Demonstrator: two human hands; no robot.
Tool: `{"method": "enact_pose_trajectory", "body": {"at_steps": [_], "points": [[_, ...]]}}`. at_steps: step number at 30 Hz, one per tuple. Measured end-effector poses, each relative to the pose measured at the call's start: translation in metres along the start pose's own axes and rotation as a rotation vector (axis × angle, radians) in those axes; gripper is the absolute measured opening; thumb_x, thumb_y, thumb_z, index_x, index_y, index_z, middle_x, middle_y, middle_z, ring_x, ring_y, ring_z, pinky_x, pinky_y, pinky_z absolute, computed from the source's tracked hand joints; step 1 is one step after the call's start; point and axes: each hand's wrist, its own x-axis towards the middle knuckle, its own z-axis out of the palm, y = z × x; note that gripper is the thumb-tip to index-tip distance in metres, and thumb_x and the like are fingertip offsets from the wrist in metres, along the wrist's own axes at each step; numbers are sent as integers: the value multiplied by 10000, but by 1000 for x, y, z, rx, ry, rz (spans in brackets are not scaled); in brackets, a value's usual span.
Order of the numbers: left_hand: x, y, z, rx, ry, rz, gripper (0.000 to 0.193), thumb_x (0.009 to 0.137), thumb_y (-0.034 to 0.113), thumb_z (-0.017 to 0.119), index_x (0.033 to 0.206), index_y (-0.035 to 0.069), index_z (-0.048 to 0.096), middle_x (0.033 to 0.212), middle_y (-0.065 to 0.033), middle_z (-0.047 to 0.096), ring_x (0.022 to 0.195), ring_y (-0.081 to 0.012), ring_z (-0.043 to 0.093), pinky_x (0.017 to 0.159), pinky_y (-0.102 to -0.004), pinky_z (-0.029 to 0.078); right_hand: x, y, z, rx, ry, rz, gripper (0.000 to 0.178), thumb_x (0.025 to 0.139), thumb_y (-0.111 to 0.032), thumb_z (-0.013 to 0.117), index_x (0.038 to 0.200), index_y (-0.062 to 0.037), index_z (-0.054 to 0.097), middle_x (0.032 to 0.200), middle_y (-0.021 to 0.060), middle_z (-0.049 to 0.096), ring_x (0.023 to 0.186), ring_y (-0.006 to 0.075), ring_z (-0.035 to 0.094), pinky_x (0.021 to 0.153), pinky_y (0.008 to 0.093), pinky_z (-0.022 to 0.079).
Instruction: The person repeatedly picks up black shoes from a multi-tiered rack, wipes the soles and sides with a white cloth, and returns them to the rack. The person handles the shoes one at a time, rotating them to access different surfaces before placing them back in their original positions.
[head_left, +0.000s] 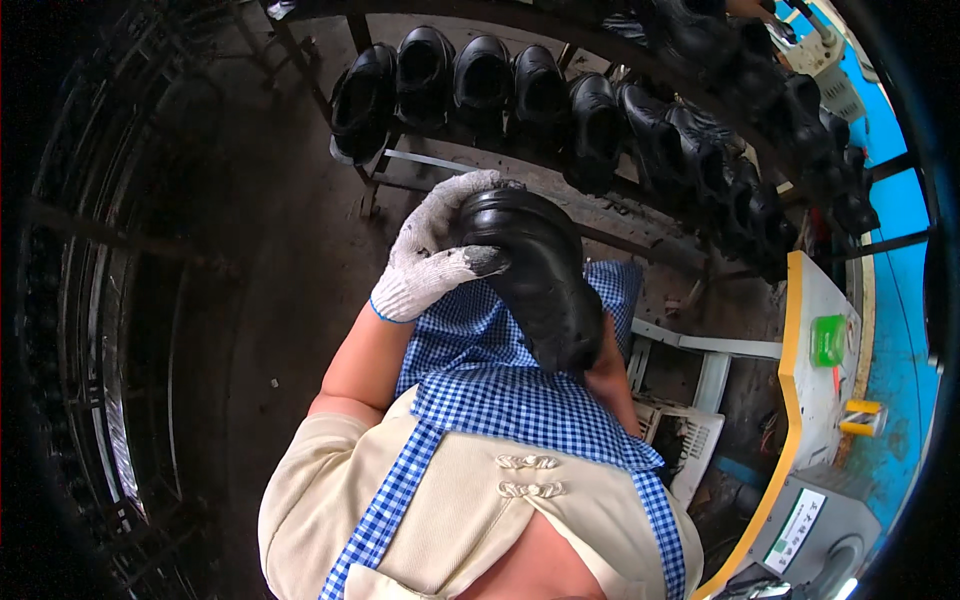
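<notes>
A black shoe (545, 265) is held up in front of my blue-checked apron (520, 400), its wider, glossy end away from me and its narrower end toward my chest. My left hand (435, 245), in a whitish knit glove with dark-stained fingertips, is closed round the far left part of the shoe, thumb lying across its surface. On the other side, my bare right forearm (612, 385) runs up behind the shoe's near end. The shoe covers the right hand, so its fingers do not show.
Ahead stands a dark metal rack with a row of black shoes (480, 75); more shoes fill its right side. At right, a yellow-edged worktable (790, 360) carries a green container (828, 341) and a yellow-striped roll (862, 418). Below it sits a whitish crate (690, 440); dark racks line the left.
</notes>
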Motion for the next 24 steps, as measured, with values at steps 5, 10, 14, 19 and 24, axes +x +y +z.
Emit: {"method": "enact_pose_trajectory", "body": {"at_steps": [5,10,14,19,24], "points": [[4,2,3,-25,64,-16,801,804,190,713,1471,28,300,1384,-112,447,1299,-213,421,1098,-355,332,8,17,0,372,-160,55,582,958,-383,531,1426,-59,413,1409,147,493,1271,284,502,1078,439,402],[4,-7,20,81,1,247,1106,818,354,732,1535,110,-74,1575,-176,135,1417,-276,258,1130,-411,271,37,18,4,1056,-408,-92,568,959,-393,520,1412,-59,440,1402,151,499,1272,289,501,1078,445,402],[-3,-6,36,186,-163,404,1070,829,382,728,1540,100,-20,1597,-190,-2,1463,-333,134,1134,-471,243,87,-38,13,1187,-383,-4,605,951,-447,483,1393,-34,455,1388,150,512,1265,306,509,1076,466,403],[5,21,54,520,-63,774,679,726,262,828,1310,136,507,1504,-364,146,1412,-529,148,1140,-527,200,127,-74,16,965,-294,-141,516,876,-41,608,1360,-69,430,1327,122,542,1155,237,529,962,390,415],[29,67,47,656,-113,879,336,675,176,831,956,89,668,1475,-347,253,1363,-520,298,1103,-523,270,128,-128,30,932,-359,-175,394,909,-257,625,1265,-116,534,1172,124,639,601,119,564,465,235,427]]}}
